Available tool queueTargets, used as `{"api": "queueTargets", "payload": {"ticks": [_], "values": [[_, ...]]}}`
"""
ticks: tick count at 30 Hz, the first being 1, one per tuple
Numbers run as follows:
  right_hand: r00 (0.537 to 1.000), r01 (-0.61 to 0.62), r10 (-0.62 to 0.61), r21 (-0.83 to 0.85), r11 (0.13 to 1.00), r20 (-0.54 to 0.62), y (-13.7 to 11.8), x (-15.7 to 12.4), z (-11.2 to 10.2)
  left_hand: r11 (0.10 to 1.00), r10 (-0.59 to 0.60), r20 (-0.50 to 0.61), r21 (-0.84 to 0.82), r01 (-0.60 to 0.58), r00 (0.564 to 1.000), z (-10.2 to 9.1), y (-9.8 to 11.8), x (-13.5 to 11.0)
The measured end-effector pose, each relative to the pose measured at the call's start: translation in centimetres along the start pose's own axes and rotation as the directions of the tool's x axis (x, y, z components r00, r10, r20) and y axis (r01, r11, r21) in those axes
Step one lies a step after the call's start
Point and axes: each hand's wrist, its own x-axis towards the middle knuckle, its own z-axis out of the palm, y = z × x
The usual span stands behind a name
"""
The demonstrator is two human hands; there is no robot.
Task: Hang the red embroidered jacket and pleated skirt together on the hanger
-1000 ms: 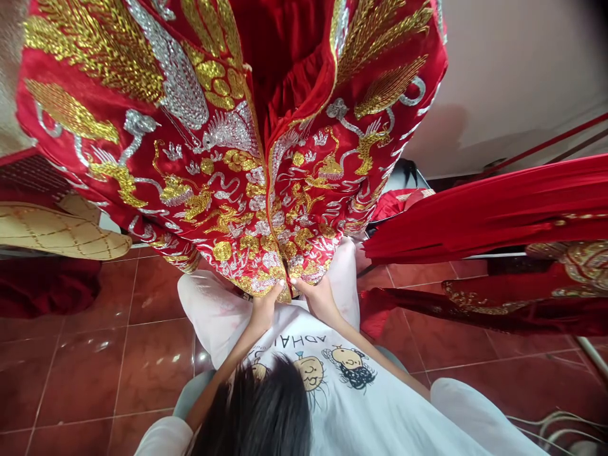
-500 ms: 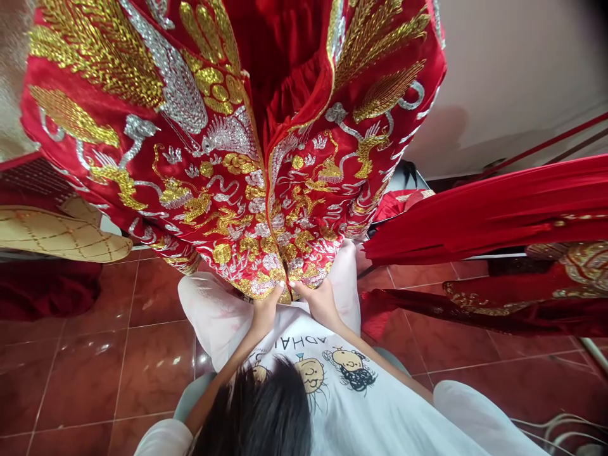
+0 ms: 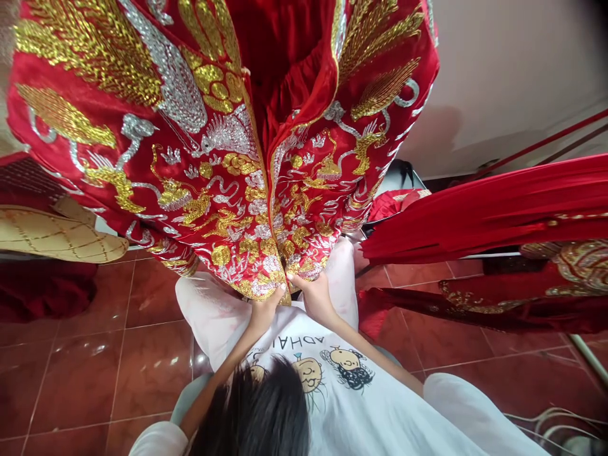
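Note:
A red embroidered jacket (image 3: pixel 218 209), covered in gold and silver dragon and flower motifs, hangs upright in front of me, its hem over my lap. Its neckline gapes at the top and shows red lining. My left hand (image 3: pixel 266 311) grips the bottom front corner on the left, thumb on top and fingers hidden beneath the cloth. Gripping the other front corner, my right hand (image 3: pixel 314 292) likewise has its thumb on the embroidery. The two front edges meet between my hands, with a small dark gap just above the right thumb.
On the right, red garments (image 3: pixel 475 215) hang from a rack, with a pale wall (image 3: pixel 513 82) behind. A yellow quilted piece (image 3: pixel 57 234) and dark red cloth (image 3: pixel 47 288) are at the left. White cables (image 3: pixel 560 421) lie on the red tiled floor (image 3: pixel 80 354).
The right hand has shifted slightly up and left at the hem, and the front edges sit a little differently. The view has moved slightly; both hands keep hold of the jacket.

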Motion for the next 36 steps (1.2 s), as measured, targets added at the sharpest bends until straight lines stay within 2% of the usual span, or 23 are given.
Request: {"api": "queueTargets", "payload": {"ticks": [5,6,8,10,12,14,16,17,19,21,22,24,26,29,31,33,36], "values": [[0.998,-0.010,0.011,-0.013,1.000,0.055,-0.5,0.5,0.6,1.000,-0.027,-0.022,-0.012,0.026,0.999,0.3,-0.3,0.6],[0.997,-0.009,0.013,-0.056,0.998,0.076,-0.6,0.7,0.4,0.999,-0.039,-0.025,-0.029,0.038,0.999,0.4,-0.3,0.6],[0.990,-0.037,0.072,-0.261,0.965,0.125,-0.9,1.2,-0.4,0.994,-0.068,-0.017,-0.086,0.066,0.998,0.6,-0.3,0.6],[0.968,-0.101,0.200,-0.500,0.860,0.150,-1.5,1.6,-1.5,0.983,-0.098,-0.004,-0.157,0.096,0.995,0.7,-0.1,0.5],[0.949,-0.111,0.284,-0.697,0.708,0.137,-2.4,1.6,-2.4,0.970,-0.129,0.001,-0.207,0.126,0.992,0.9,0.1,0.4],[0.973,-0.003,0.195,-0.844,0.536,0.121,-3.4,1.1,-3.0,0.959,-0.159,0.002,-0.238,0.155,0.987,1.0,0.3,0.4],[0.975,0.181,0.052,-0.913,0.366,0.215,-4.1,0.4,-2.9,0.955,-0.167,0.008,-0.248,0.164,0.986,1.0,0.4,0.4],[0.952,0.290,0.001,-0.903,0.318,0.306,-4.3,0.0,-2.8,0.955,-0.166,0.010,-0.248,0.163,0.986,1.0,0.4,0.4],[0.868,0.487,-0.053,-0.826,0.285,0.493,-4.4,-0.4,-2.3,0.960,-0.154,0.008,-0.235,0.152,0.988,0.9,0.1,0.5],[0.789,0.611,-0.078,-0.764,0.209,0.610,-4.1,-0.3,-1.8,0.969,-0.145,0.000,-0.204,0.142,0.989,0.6,-0.3,0.6],[0.769,0.637,-0.072,-0.753,0.163,0.635,-4.0,-0.1,-1.6,0.973,-0.141,-0.001,-0.186,0.139,0.990,0.3,-0.5,0.7],[0.758,0.647,0.022,-0.756,0.100,0.652,-4.0,0.4,-1.1,0.978,-0.137,0.006,-0.158,0.136,0.991,-0.2,-1.0,0.8],[0.739,0.655,0.184,-0.755,0.027,0.648,-4.4,1.0,-0.5,0.980,-0.133,0.018,-0.146,0.135,0.991,-0.8,-1.2,0.9],[0.712,0.684,0.360,-0.712,-0.160,0.603,-5.6,1.4,0.5,0.986,-0.110,0.033,-0.120,0.113,0.993,-1.4,-1.2,1.1],[0.706,0.696,0.394,-0.677,-0.237,0.588,-6.2,1.5,1.1,0.989,-0.100,0.044,-0.109,0.104,0.994,-1.6,-1.2,1.1],[0.685,0.721,0.406,-0.640,-0.264,0.605,-6.6,1.7,1.4,0.990,-0.102,0.057,-0.095,0.107,0.993,-1.7,-1.4,1.2],[0.607,0.795,0.424,-0.511,-0.327,0.672,-6.3,2.7,1.9,0.992,-0.103,0.062,-0.061,0.107,0.993,-2.2,-2.0,1.5]]}}
